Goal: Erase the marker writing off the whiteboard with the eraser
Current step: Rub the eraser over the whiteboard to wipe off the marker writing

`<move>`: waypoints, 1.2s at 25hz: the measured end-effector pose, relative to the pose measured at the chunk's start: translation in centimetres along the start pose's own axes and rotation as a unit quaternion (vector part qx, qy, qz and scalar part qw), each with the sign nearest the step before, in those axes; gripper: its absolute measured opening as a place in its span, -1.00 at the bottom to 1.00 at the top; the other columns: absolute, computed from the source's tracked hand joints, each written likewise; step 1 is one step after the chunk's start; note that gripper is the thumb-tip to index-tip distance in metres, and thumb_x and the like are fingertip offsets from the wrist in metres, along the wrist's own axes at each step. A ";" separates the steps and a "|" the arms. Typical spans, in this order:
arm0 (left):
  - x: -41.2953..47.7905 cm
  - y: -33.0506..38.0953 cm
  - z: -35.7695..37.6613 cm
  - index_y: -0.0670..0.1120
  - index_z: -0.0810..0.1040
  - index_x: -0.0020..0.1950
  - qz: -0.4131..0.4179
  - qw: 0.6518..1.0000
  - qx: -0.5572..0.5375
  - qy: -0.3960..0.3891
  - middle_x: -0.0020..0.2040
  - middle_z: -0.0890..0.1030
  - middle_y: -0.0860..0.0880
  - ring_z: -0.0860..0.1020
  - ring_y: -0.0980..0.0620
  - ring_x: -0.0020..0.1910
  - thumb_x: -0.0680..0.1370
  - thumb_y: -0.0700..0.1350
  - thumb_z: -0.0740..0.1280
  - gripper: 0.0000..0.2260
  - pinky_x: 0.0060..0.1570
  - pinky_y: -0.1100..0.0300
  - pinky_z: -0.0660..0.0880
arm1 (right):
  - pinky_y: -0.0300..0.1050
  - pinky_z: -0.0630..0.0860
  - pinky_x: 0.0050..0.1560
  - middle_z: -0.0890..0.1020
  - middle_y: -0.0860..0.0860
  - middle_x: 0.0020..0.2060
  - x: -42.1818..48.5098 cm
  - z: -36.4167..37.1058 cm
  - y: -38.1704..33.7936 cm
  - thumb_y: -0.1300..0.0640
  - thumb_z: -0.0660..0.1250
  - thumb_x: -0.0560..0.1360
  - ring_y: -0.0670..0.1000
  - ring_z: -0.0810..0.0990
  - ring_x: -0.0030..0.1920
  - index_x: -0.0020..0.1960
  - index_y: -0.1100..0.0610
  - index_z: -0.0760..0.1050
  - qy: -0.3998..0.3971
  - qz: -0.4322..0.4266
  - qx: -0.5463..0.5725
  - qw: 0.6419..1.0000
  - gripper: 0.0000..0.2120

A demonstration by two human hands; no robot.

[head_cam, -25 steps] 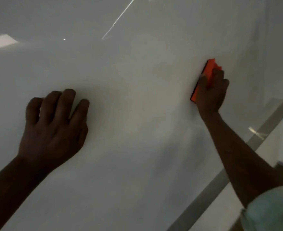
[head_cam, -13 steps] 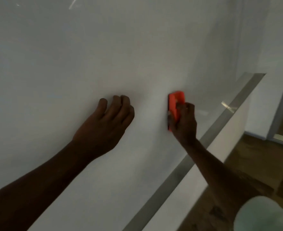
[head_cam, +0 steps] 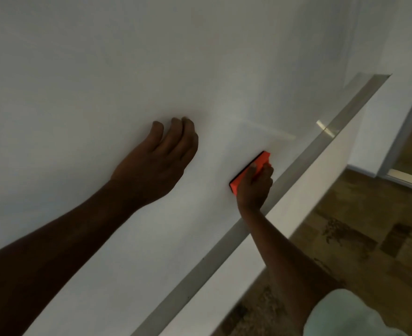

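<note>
A large whiteboard [head_cam: 103, 81] fills most of the view, and I see no marker writing on the part that shows. My right hand [head_cam: 254, 187] grips an orange eraser [head_cam: 248, 172] with a dark pad and presses it flat on the board near the lower edge. My left hand [head_cam: 162, 163] rests on the board to the left of the eraser, fingers curled, holding nothing.
A grey metal frame strip [head_cam: 304, 156] runs diagonally along the board's lower edge, with a white wall band below it. A brown patterned floor [head_cam: 357, 238] lies at the lower right. A doorway frame [head_cam: 403, 146] stands at the far right.
My right hand has carried the eraser down the board toward the lower frame and tilted it. The view has swung lower, and my left hand stays resting on the board.
</note>
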State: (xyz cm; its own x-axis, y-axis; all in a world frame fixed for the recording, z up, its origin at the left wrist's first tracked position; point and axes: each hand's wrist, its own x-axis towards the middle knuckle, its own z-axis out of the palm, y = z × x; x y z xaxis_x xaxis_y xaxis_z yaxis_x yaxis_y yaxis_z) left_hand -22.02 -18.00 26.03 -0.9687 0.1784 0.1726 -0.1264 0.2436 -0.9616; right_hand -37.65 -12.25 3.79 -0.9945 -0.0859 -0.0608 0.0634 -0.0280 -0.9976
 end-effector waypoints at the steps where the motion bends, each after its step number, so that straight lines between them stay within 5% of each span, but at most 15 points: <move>1: 0.0 0.2 0.1 -0.33 0.32 0.47 -0.004 1.000 -0.009 0.002 0.42 0.41 -0.34 0.43 -0.29 0.34 0.67 -0.06 0.11 -0.54 0.24 -0.17 0.31 | -0.14 0.38 0.04 0.56 0.27 0.20 -1.5 -0.2 0.5 0.06 0.22 0.67 0.25 0.53 0.18 0.45 0.26 0.35 -0.020 0.006 -0.001 1.000 -0.57; 7: -0.5 1.8 0.8 -0.33 0.31 0.48 -0.025 0.998 -0.063 0.008 0.45 0.37 -0.34 0.38 -0.31 0.39 0.67 -0.09 0.11 -0.55 0.33 -0.24 0.27 | 0.15 0.56 0.19 0.55 0.18 0.24 -5.6 -3.4 3.1 0.15 0.32 0.61 0.22 0.54 0.22 0.45 0.21 0.33 -0.160 0.002 -0.017 0.987 -0.56; 15: -4.7 10.6 0.7 -0.34 0.35 0.51 0.061 0.987 -0.140 -0.051 0.52 0.36 -0.36 0.35 -0.35 0.51 0.60 -0.11 0.19 -0.49 0.52 -0.31 0.17 | -0.05 0.52 0.10 0.50 0.16 0.31 -6.9 -5.3 7.0 -0.18 0.41 0.52 0.22 0.55 0.22 0.44 0.13 0.27 -0.245 0.064 -0.187 0.949 -0.34; 21: -5.1 13.0 2.1 -0.38 0.26 0.53 0.071 0.987 -0.130 -0.056 0.54 0.27 -0.40 0.25 -0.39 0.53 0.63 -0.14 0.05 -0.49 0.54 -0.36 -0.04 | 0.07 0.54 0.22 0.44 0.18 0.35 -6.8 -5.2 8.6 -0.26 0.43 0.47 0.22 0.51 0.28 0.49 0.14 0.20 -0.271 0.069 -0.249 0.927 -0.21; 30: -5.3 13.4 2.3 -0.37 0.28 0.52 0.065 0.987 -0.137 -0.054 0.53 0.28 -0.40 0.27 -0.38 0.53 0.63 -0.19 -0.03 -0.51 0.53 -0.37 -0.06 | 0.08 0.55 0.19 0.52 0.16 0.30 -8.5 -6.4 10.3 -0.40 0.47 0.32 0.22 0.58 0.24 0.53 0.15 0.12 -0.314 0.001 -0.395 0.864 0.04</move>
State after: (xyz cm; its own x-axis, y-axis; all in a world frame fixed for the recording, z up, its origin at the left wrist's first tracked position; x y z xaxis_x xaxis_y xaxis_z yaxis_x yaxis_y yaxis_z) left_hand -19.08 -17.84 11.70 -0.9920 0.1252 0.0138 0.0479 0.4763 -0.8780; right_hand -29.12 -5.46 -6.15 -0.7375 -0.6146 -0.2801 -0.2576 0.6393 -0.7246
